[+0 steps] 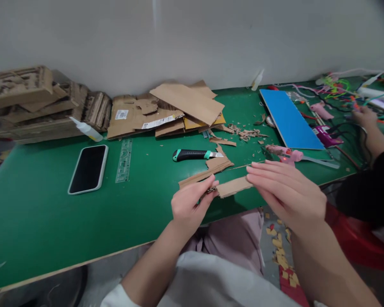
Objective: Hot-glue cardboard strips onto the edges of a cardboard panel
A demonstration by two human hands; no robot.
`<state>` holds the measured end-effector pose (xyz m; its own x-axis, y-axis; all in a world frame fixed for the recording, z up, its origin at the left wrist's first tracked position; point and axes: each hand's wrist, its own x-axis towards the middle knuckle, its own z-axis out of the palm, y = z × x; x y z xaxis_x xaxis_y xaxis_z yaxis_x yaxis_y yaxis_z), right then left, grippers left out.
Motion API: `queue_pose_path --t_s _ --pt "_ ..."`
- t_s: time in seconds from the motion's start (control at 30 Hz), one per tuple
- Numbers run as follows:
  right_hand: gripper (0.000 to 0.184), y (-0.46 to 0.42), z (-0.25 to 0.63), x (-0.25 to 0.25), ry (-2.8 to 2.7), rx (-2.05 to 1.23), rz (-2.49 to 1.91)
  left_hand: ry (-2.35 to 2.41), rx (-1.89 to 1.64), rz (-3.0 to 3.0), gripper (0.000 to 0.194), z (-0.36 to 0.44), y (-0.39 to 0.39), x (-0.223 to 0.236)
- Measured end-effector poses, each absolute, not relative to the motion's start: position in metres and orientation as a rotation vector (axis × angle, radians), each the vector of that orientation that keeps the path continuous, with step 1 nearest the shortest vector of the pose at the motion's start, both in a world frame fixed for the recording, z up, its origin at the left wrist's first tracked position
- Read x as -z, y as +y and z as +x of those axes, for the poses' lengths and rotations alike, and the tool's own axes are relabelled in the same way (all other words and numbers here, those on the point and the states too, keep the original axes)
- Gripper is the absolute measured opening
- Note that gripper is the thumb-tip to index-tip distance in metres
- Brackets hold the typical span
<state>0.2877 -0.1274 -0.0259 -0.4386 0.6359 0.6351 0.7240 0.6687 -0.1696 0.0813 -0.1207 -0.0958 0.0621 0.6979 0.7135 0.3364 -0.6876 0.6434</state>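
Brown cardboard is the centre of attention here: a short cardboard strip sits between the two hands, raised just over the near edge of the bench. The left hand has thumb and fingers pinched on its corrugated end; over at the other end, the right hand lays its fingers side by side across the strip, though whether the thumb clamps from below, I cannot tell.

How far along? Some cutting looks done, judging by the loose strips and the litter of scraps, while broad cardboard sheets lie behind, seemingly still to be used. The cutter knife rests beyond the hands, blade out!

Now the surface: smooth green, with a phone and a clear stencil ruler on the left, a blue board on the right. A pale wall backs it all, yellowish bits dot the floor, and at far right a co-worker's hand reaches among tangled cables.
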Motion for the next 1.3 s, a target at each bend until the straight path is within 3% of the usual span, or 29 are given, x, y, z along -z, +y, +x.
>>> queue_pose_path --t_s 0.63,1.3 --pt "0.05 -0.125 0.275 0.051 -2.172 0.059 -0.908 0.981 -1.638 2.02 0.049 0.079 -0.121 0.092" --pt "0.042 -0.123 0.284 0.049 -2.22 -0.073 -0.974 0.819 -1.518 2.223 0.03 0.071 -0.118 0.088"
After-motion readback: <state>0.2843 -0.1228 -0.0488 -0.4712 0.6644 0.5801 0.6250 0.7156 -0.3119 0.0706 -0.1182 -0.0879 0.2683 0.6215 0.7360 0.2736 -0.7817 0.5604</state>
